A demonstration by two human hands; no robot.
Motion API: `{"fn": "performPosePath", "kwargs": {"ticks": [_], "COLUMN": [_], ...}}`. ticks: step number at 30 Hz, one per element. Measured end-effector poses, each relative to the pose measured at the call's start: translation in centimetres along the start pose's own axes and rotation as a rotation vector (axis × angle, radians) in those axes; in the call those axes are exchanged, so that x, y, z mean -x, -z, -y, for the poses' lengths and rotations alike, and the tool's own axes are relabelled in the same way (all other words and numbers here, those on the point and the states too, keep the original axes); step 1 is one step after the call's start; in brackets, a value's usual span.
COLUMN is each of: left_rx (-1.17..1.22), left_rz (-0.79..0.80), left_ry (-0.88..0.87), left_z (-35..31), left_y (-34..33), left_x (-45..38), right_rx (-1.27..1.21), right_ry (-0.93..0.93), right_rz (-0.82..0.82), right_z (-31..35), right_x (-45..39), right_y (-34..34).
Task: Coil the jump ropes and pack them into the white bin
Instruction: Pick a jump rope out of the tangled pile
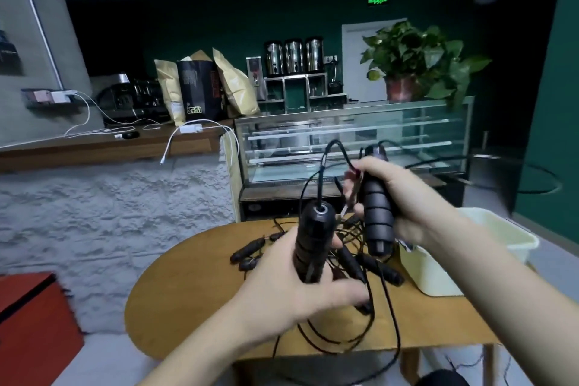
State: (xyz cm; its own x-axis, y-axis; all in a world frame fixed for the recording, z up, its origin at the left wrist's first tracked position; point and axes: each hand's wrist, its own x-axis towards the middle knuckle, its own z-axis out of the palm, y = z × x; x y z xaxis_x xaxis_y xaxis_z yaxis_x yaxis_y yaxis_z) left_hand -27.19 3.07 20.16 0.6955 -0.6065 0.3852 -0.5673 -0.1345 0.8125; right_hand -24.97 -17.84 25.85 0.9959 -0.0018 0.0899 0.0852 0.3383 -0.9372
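Jump ropes (351,263) lie tangled on the wooden tabletop (188,291), their black cords spilling over its near edge. Above the heap, the left hand (291,288) has its fingers (338,290) closed round one black handle (311,241), held upright; the right hand (404,197) grips a second handle (376,213), a cord arching between them. A white bin (507,238) stands just right of the tangle

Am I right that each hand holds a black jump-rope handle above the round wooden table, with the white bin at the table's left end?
Not quite: the head view shows the white bin at the table's right end. The left hand and right hand do each hold a black handle.
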Motion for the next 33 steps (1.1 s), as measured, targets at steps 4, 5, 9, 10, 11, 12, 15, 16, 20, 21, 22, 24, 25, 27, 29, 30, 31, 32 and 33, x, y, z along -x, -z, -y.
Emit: {"fn": "performPosePath", "kwargs": {"ticks": [4,5,9,10,11,12,15,16,20,21,22,24,25,27,29,30,31,32,33], "left_rx": [-0.083,0.055,0.218,0.215,0.262,0.249,0.456,0.51,0.541,0.561,0.572,0.607,0.621,0.636,0.656,0.659,0.656,0.644,0.626], "left_rz": [0.122,0.17,0.308,0.294,0.255,0.226,0.073,0.02,-0.131,-0.153,-0.182,-0.251,-0.295,-0.378,-0.418,-0.421,-0.414,-0.404,-0.392], "left_ry": [-0.048,-0.051,0.0,0.042,0.009,-0.014,0.024,0.038,0.037,0.02,0.003,-0.046,-0.065,-0.067,-0.044,-0.022,0.006,0.036,0.063], "left_z": [0.3,0.0,-5.2,-5.8,-5.2,-5.6,-5.9,-6.3,-7.1,-7.0,-7.1,-7.3,-7.2,-7.2,-6.8,-6.6,-6.3,-5.9,-5.5], "left_y": [-1.2,-1.4,-2.0,-1.5,-1.0,-0.4,-0.4,-0.8,-2.4,-2.7,-3.0,-3.7,-4.1,-4.9,-5.7,-6.2,-6.7,-7.2,-7.8], "left_x": [4.3,5.3,7.7,7.3,7.5,7.5,8.1,8.3,7.9,7.7,7.5,7.1,6.8,6.4,6.0,5.8,5.7,5.5,5.4], "right_rx": [0.127,0.157,0.345,0.378,0.398,0.414,0.481,0.527,0.74,0.784,0.825,0.873,0.866,0.784,0.64,0.539,0.441,0.362,0.308], "right_ry": [-0.242,-0.28,-0.324,-0.34,-0.364,-0.385,-0.403,-0.395,-0.355,-0.334,-0.313,-0.273,-0.256,-0.199,-0.111,-0.081,-0.064,-0.051,-0.033], "right_rz": [0.086,0.128,0.347,0.378,0.398,0.416,0.483,0.489,0.41,0.369,0.324,0.266,0.243,0.179,0.106,0.085,0.07,0.058,0.041], "right_z": [-3.5,-4.0,-4.7,-4.7,-4.7,-4.8,-4.9,-5.0,-5.3,-5.2,-5.1,-4.5,-4.3,-4.1,-4.3,-4.5,-4.8,-5.1,-5.4], "right_x": [4.1,5.1,9.5,10.6,10.9,11.4,12.5,13.0,14.0,14.2,14.3,14.7,14.9,15.3,15.6,15.7,15.7,15.7,15.6], "right_y": [0.7,0.8,0.9,0.8,0.9,0.9,0.7,0.6,0.5,0.7,0.8,1.3,1.6,2.0,2.0,1.9,1.9,1.8,1.8]}}
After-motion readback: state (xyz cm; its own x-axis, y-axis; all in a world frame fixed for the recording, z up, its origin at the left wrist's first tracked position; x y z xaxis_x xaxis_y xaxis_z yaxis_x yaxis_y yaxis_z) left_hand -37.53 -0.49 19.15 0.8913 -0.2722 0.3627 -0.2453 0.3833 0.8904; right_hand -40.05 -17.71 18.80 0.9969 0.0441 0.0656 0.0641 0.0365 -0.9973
